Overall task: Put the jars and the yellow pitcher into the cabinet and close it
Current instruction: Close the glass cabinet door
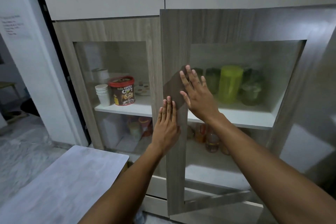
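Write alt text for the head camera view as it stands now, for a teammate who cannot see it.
Both hands press flat on the right cabinet door, left hand below right hand, with the door not quite flush. Behind its glass, the yellow pitcher stands among dark jars on the upper shelf. The left compartment holds paper cups and a Choco Chips tub.

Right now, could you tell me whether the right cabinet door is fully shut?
Not fully: the right cabinet door stands ajar, its bottom edge swung outward, with both flat hands pressing its frame.
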